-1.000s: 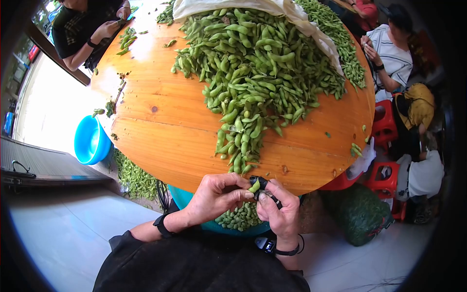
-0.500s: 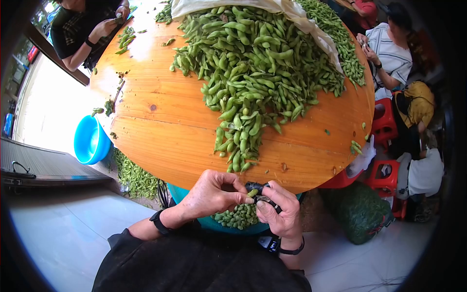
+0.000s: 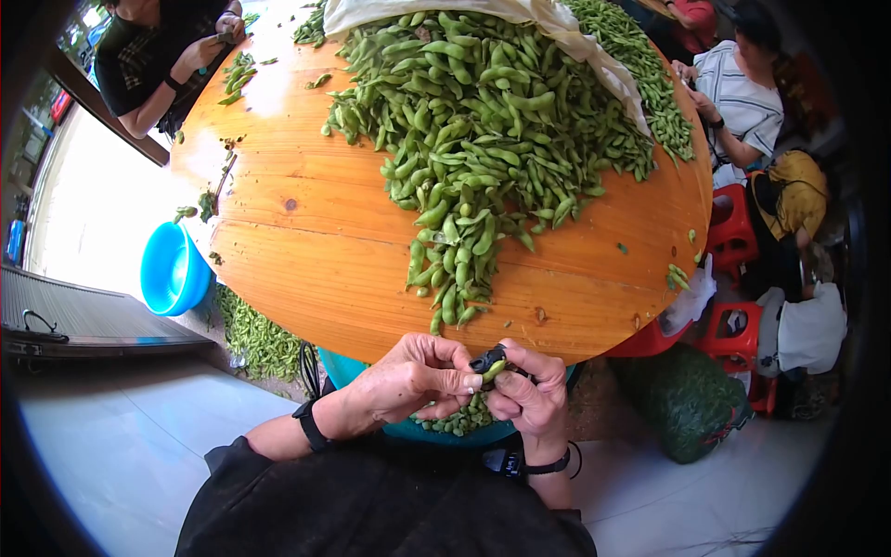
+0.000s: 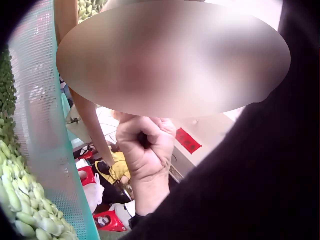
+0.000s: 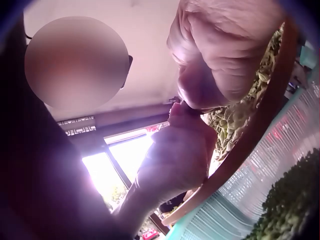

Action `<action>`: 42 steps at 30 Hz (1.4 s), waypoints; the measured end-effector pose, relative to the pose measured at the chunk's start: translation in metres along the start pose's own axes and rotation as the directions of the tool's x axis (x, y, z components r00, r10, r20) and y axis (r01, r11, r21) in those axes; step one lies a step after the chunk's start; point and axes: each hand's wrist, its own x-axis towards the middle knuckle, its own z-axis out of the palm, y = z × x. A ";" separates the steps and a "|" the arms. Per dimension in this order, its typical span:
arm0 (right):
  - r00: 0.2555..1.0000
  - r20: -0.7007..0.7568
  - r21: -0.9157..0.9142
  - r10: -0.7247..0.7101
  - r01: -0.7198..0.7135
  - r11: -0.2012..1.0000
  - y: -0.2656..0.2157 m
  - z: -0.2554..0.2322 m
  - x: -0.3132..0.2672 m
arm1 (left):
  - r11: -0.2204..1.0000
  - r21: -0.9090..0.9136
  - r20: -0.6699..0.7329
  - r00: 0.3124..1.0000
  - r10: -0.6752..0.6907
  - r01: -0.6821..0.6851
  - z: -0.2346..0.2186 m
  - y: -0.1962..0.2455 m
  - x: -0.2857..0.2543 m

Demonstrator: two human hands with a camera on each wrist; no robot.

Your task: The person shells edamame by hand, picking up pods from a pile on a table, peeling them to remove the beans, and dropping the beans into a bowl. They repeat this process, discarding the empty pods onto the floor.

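Note:
In the head view, a green soybean pod [image 3: 496,371] is held between both hands, just in front of the table's near edge. My left hand [image 3: 418,379] pinches one end between thumb and forefinger. My right hand [image 3: 533,388] grips the other end, its thumb laid over the pod. Black covering [image 3: 486,358] wraps a right fingertip. Below the hands is a teal mesh basket [image 3: 342,368] with shelled green beans [image 3: 461,421], partly hidden by the hands. The pod does not show in the wrist views.
A large heap of pods [image 3: 492,130] spreads over the round wooden table [image 3: 306,251] toward me. A blue basin [image 3: 174,269] is at left, above pods on the floor [image 3: 252,339]. Red stools [image 3: 733,339] and a green sack [image 3: 682,404] are at right. Other people sit around.
Both hands stay at the pod and shift only slightly. The pod now lies tilted up toward the right thumb, and the left fingers cover more of the beans below.

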 end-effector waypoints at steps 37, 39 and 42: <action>0.960 -0.093 -0.880 -0.263 0.044 0.473 -0.015 0.017 -0.013 | 0.869 0.363 -0.121 0.907 0.403 -0.337 0.009 -0.017 0.006; 0.870 -0.186 -0.897 -0.456 0.039 0.440 -0.019 0.025 -0.013 | 0.820 0.458 -0.086 0.900 0.427 -0.345 0.008 -0.014 0.003; 0.894 -0.062 -0.936 -0.443 0.103 0.337 -0.025 0.033 -0.003 | 0.553 0.736 0.105 0.873 0.475 -0.390 0.013 -0.010 0.001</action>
